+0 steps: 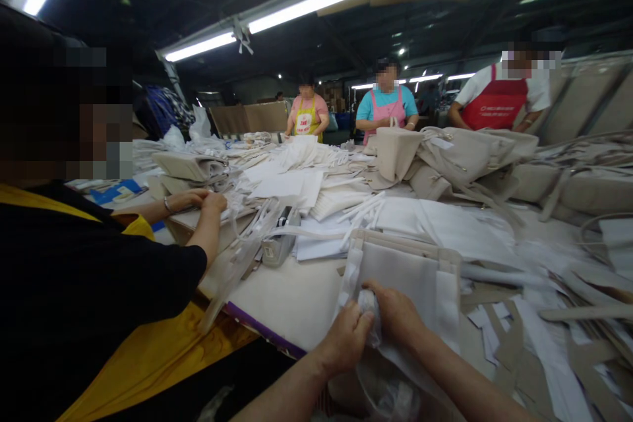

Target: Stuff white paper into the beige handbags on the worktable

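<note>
My left hand (pixel 345 337) and my right hand (pixel 390 308) pinch a crumpled wad of white wrapping (pixel 368 316) between them. The wad lies against the lower edge of a flat beige handbag (pixel 403 280), whose top band and side panels are covered in part by white film. Below my hands hangs a clear plastic bag (pixel 388 395), partly hidden by my right forearm. Its opening is hidden.
A co-worker in a black top and yellow apron (pixel 93 290) sits at my left, hands on a beige bag (pixel 198 217). Several beige handbags (pixel 459 158) lie piled at the far right. White sheets and card strips cover the long table (pixel 281 300). Several aproned co-workers stand across it.
</note>
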A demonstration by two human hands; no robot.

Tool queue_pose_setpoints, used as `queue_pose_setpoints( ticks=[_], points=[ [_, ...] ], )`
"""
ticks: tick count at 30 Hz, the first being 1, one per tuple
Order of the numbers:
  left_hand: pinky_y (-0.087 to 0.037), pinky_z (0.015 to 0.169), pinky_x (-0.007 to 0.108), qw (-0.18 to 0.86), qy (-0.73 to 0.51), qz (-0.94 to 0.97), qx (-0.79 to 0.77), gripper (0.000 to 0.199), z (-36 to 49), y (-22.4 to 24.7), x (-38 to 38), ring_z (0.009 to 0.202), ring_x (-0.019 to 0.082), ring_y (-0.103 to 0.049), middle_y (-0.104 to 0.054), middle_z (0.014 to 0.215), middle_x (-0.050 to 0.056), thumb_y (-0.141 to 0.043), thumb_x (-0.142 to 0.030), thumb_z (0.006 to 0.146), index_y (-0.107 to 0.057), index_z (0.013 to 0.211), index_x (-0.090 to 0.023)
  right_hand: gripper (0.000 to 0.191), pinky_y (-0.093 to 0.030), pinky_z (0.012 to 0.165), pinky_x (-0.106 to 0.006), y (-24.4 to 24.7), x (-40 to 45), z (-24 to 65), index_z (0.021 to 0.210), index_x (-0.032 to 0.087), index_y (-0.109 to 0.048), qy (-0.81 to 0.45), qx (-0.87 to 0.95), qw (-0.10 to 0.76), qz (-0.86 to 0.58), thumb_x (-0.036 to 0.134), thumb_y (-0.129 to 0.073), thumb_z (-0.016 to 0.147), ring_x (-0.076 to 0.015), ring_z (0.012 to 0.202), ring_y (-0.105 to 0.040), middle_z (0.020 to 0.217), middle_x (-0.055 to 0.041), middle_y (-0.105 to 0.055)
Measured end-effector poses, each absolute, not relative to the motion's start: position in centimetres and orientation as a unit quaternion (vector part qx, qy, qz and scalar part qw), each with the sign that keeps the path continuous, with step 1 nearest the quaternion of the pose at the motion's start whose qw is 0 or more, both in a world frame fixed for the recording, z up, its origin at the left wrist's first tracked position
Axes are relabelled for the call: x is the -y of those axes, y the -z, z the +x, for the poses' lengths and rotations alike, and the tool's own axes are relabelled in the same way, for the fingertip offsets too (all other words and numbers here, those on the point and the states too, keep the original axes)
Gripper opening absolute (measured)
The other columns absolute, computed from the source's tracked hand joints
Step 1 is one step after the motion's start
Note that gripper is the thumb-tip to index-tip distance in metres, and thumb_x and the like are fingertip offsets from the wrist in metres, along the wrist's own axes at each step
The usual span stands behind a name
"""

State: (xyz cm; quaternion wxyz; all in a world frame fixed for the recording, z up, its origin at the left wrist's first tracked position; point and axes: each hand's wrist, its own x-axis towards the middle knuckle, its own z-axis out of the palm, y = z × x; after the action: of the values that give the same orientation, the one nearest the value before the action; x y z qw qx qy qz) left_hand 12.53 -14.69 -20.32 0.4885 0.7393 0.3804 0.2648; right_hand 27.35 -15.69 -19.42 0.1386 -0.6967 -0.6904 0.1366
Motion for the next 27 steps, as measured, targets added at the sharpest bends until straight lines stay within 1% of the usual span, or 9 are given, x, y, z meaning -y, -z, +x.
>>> queue_pose_setpoints(
  ticks=[4,6,9,12,16,19,21,24,27],
  points=[
    [-0.033,0.091,0.035,0.503,-0.257,0.739,-0.367,0.026,12.4,20.4,14.2,0.097,0.023,-0.048,-0.055,0.100,0.008,-0.049,-0.034,0.081,-0.058,0.096,-0.015,0.048,-0.040,0.069,-0.028,19.4,15.7,27.4,0.118,0.028,-0.049,-0.134,0.699,0.133,-0.690,0.011,-0.045,0.073,-0.0222,0.087,-0.064,0.092,-0.0043,-0.069],
    [-0.035,0.089,0.033,0.529,-0.254,0.724,-0.362,0.023,12.3,20.2,13.9,0.094,0.021,-0.049,-0.056,0.098,0.006,-0.053,-0.032,0.078,-0.059,0.093,-0.016,0.042,-0.040,0.066,-0.029,19.4,15.7,27.3,0.113,0.026,-0.051,-0.132,0.696,0.130,-0.693,0.013,-0.045,0.074,-0.0237,0.083,-0.064,0.088,-0.0055,-0.069],
    [-0.041,0.069,0.027,0.587,-0.240,0.688,-0.353,0.024,12.1,20.1,13.7,0.073,0.015,-0.050,-0.057,0.081,0.002,-0.050,-0.035,0.079,-0.059,0.092,-0.016,0.026,-0.039,0.061,-0.030,19.6,15.6,27.1,0.098,0.023,-0.056,-0.133,0.689,0.131,-0.700,0.018,-0.046,0.075,-0.0258,0.075,-0.064,0.078,-0.0071,-0.068],
    [-0.033,0.049,0.022,0.629,-0.230,0.648,-0.362,0.031,12.1,20.2,13.9,0.050,0.009,-0.040,-0.048,0.059,-0.003,-0.044,-0.042,0.081,-0.057,0.087,-0.015,0.022,-0.039,0.060,-0.031,19.9,15.3,27.2,0.094,0.021,-0.057,-0.143,0.677,0.147,-0.707,0.020,-0.046,0.075,-0.0268,0.072,-0.064,0.075,-0.0081,-0.067],
    [-0.024,0.041,0.021,0.650,-0.232,0.609,-0.391,0.031,12.5,20.1,13.9,0.041,0.007,-0.035,-0.042,0.050,-0.005,-0.047,-0.046,0.077,-0.052,0.073,-0.015,0.032,-0.043,0.068,-0.028,20.0,15.2,28.2,0.104,0.021,-0.057,-0.192,0.677,0.185,-0.687,0.020,-0.045,0.075,-0.0218,0.079,-0.064,0.084,-0.0061,-0.068],
    [-0.022,0.038,0.021,0.665,-0.221,0.586,-0.407,0.031,12.8,19.4,13.5,0.037,0.006,-0.033,-0.042,0.048,-0.006,-0.050,-0.047,0.073,-0.051,0.069,-0.016,0.044,-0.044,0.075,-0.025,19.9,16.1,29.1,0.123,0.016,-0.045,-0.225,0.682,0.214,-0.662,0.019,-0.037,0.080,-0.0162,0.083,-0.062,0.089,-0.0044,-0.067],
    [-0.020,0.037,0.021,0.675,-0.203,0.577,-0.413,0.032,12.9,18.9,13.2,0.035,0.005,-0.032,-0.043,0.047,-0.006,-0.054,-0.047,0.070,-0.052,0.067,-0.016,0.046,-0.044,0.079,-0.027,20.1,17.2,29.5,0.127,0.013,-0.041,-0.229,0.665,0.239,-0.669,0.021,-0.033,0.083,-0.0171,0.085,-0.062,0.090,-0.0055,-0.066],
    [-0.019,0.036,0.021,0.688,-0.171,0.562,-0.426,0.032,13.1,18.3,13.1,0.032,0.005,-0.034,-0.046,0.043,-0.005,-0.058,-0.047,0.068,-0.055,0.065,-0.016,0.044,-0.043,0.083,-0.032,20.9,18.5,29.5,0.124,0.013,-0.043,-0.234,0.622,0.281,-0.692,0.025,-0.033,0.083,-0.0203,0.089,-0.060,0.096,-0.0081,-0.064],
    [-0.021,0.035,0.020,0.703,-0.150,0.537,-0.442,0.029,13.6,18.1,13.3,0.031,0.007,-0.039,-0.053,0.046,-0.003,-0.058,-0.044,0.070,-0.057,0.071,-0.015,0.043,-0.043,0.086,-0.034,21.7,18.7,29.2,0.123,0.014,-0.044,-0.240,0.600,0.300,-0.702,0.026,-0.032,0.084,-0.0214,0.094,-0.060,0.101,-0.0103,-0.063]
  ],
)
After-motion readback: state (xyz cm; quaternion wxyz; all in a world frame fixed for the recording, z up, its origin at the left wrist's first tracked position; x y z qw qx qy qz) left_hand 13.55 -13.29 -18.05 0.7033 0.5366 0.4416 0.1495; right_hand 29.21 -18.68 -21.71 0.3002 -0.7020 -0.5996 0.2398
